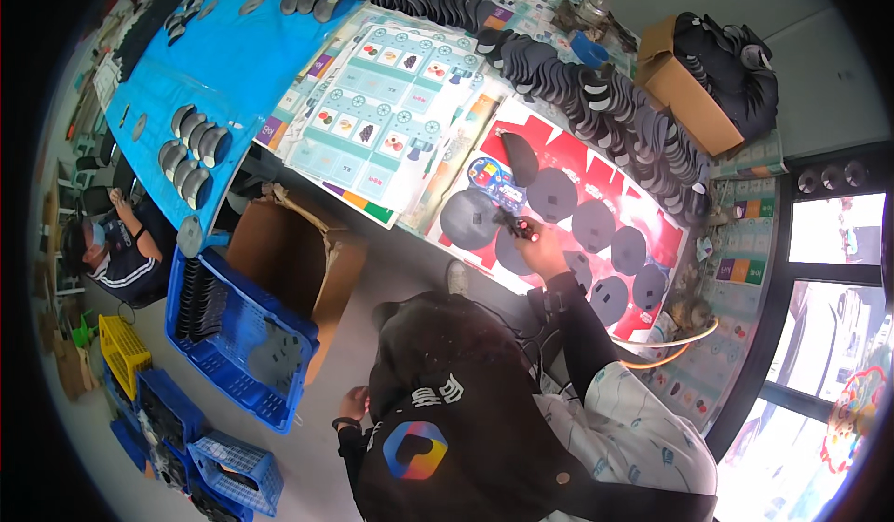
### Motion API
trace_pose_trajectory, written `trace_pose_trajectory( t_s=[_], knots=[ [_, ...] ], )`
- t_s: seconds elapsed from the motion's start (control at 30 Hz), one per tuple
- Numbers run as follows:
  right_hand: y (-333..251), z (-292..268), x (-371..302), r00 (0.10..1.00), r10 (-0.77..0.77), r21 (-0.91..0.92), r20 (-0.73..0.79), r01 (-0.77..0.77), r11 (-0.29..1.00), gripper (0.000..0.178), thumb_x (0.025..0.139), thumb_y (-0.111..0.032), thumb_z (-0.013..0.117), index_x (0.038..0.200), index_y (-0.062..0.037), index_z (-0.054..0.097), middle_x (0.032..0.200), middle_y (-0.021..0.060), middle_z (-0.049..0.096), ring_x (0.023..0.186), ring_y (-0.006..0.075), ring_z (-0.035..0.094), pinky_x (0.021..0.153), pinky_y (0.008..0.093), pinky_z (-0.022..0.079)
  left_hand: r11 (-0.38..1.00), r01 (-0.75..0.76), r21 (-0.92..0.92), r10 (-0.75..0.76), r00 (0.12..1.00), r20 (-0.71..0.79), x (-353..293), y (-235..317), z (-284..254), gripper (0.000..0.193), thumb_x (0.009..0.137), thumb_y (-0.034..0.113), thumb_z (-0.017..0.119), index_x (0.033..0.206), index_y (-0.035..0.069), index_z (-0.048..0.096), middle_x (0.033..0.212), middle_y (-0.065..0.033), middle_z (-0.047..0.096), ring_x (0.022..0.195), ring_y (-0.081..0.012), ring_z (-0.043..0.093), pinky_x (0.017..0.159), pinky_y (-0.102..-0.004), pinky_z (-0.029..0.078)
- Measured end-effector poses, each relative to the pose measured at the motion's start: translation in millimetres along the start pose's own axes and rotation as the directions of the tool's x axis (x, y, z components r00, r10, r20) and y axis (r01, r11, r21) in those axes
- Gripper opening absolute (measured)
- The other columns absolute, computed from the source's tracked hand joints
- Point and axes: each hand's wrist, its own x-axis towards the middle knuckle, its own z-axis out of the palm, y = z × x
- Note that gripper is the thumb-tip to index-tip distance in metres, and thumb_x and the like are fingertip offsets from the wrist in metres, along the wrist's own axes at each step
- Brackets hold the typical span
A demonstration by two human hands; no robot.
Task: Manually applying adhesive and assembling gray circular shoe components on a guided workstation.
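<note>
My right hand (542, 250) is closed around a small black hand tool with red parts (515, 227); its exact kind cannot be made out. The tool's tip points over several dark grey discs lying on a red and white printed sheet (643, 184). Nearest to it are a large disc with a small square mark (468, 218) and another disc partly covered by the hand. A curved dark piece (519, 159) lies at the sheet's far edge, beside a blue printed patch (495, 179). Low at my left side hangs my left hand (354, 403), away from the table, its fingers mostly hidden by my black apron (484, 364).
Long rows of curved dark pieces (596, 94) line the table's far side, with a cardboard box (684, 89) behind. Printed sheets (372, 112) and a blue tabletop (223, 56) lie left. A blue crate (279, 410) stands on the floor; another person (121, 247) sits at far left.
</note>
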Motion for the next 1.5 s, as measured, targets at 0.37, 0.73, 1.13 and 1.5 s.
trace_pose_trajectory(
  t_s=[0.37,0.73,1.13,1.5],
  knots=[
    [5,20,0,0.991,0.136,0.226,0.001,-0.133,0.965,0.035,0.078,-0.017,0.067,0.11,-0.0044,0.07,0.09,0.0229,0.07,0.089,0.0378,0.07,0.079,0.0426,0.052,0.999,-0.054,0.003,0.054,0.998,0.04,12,-8,-2,0.035,0.102,0.03,0.057,0.118,0.0,0.064,0.092,-0.0102,0.072,0.078,-0.0185,0.069,0.066,-0.0305,0.055],
    [7,13,3,0.994,-0.073,0.173,0.082,0.058,0.983,0.029,0.074,-0.014,0.07,0.101,-0.0025,0.071,0.083,0.0149,0.068,0.076,0.026,0.064,0.073,0.0379,0.049,1.0,-0.005,-0.007,0.005,0.999,0.034,7,-20,-2,0.031,0.102,0.03,0.057,0.111,0.001,0.066,0.086,-0.0079,0.071,0.074,-0.0172,0.069,0.062,-0.0295,0.054],
    [21,-7,-2,0.991,-0.106,-0.231,0.081,0.122,0.965,0.039,0.078,-0.012,0.066,0.116,-0.0046,0.066,0.089,0.0232,0.069,0.082,0.0402,0.068,0.075,0.0432,0.053,0.973,-0.212,0.087,0.19,0.959,0.211,108,49,-11,0.033,0.102,0.032,0.056,0.118,0.005,0.064,0.093,-0.0105,0.075,0.078,-0.0182,0.072,0.065,-0.0289,0.053],
    [79,-75,-43,0.915,0.396,0.626,0.075,-0.352,0.696,0.05,0.085,-0.017,0.074,0.129,0.0028,0.06,0.096,0.0119,0.072,0.085,0.0156,0.065,0.075,0.0291,0.05,-0.01,-0.856,0.516,0.93,0.182,0.32,152,570,225,0.041,0.084,0.015,0.069,0.123,0.007,0.06,0.119,-0.0144,0.063,0.115,-0.0344,0.057,0.1,-0.046,0.044]
  ],
)
